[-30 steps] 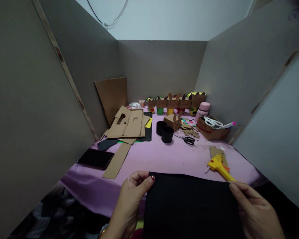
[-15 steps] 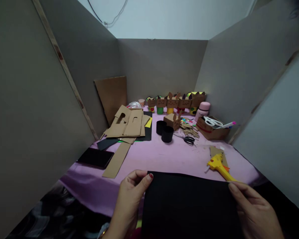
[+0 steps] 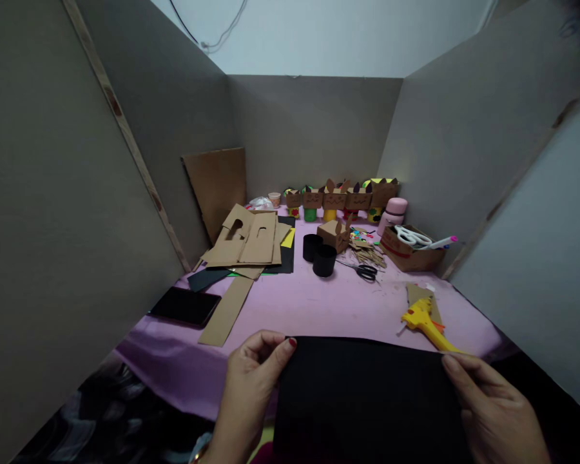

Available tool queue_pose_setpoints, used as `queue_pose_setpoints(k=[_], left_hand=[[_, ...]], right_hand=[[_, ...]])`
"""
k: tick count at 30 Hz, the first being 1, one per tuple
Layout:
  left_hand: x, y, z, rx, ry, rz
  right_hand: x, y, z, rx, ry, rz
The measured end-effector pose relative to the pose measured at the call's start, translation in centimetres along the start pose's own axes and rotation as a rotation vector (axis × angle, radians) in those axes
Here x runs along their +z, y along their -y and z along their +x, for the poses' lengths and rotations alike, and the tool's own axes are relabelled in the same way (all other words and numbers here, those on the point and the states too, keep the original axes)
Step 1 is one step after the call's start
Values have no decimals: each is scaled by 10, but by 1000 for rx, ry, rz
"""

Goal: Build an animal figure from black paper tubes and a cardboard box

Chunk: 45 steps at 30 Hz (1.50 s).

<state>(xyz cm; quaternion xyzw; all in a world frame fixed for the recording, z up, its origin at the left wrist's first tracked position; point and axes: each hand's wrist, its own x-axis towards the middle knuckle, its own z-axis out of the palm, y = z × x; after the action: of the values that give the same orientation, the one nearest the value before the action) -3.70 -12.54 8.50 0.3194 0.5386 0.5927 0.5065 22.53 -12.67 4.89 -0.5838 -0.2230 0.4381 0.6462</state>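
A sheet of black paper [image 3: 367,399] is stretched between my two hands at the table's front edge. My left hand [image 3: 254,383] pinches its upper left corner between thumb and fingers. At the upper right corner, my right hand [image 3: 495,399] is closed on the sheet in the same way. Just beyond my right hand lies a yellow glue gun [image 3: 423,320] on a scrap of cardboard. Past the sheet, two black paper rings [image 3: 324,260] stand side by side, with black-handled scissors [image 3: 366,272] beside them.
On the left are a phone [image 3: 185,307], a cardboard strip [image 3: 229,309] and a stack of cut cardboard [image 3: 251,241]. Several cardboard animal-faced figures [image 3: 335,198] line the back. A box [image 3: 410,251] holding white scissors and a pink bottle [image 3: 393,216] stand right. Grey partitions enclose the table.
The black sheet's top edge has dipped very slightly, and my left hand has shifted a little. Both hands keep their hold; the things on the table have not moved.
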Motion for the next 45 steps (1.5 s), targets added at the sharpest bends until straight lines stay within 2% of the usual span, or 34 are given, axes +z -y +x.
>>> queue_pose_setpoints(k=[8,16,25,32,45], left_hand=[[-2,-5,3,26,11,18],[-7,-5,3,-13,57,-19],[-7,-8,5,-35,35,7],[-7,-8,5,-41,65,3],[-6,-8,4,30,65,63]], right_hand=[[7,8,-6,-48,-45,-25],[5,3,-2,-68,-36,-5],[4,-1,1,-28,2,98],[3,1,2,-41,7,43],[5,1,1,-69,1,16]])
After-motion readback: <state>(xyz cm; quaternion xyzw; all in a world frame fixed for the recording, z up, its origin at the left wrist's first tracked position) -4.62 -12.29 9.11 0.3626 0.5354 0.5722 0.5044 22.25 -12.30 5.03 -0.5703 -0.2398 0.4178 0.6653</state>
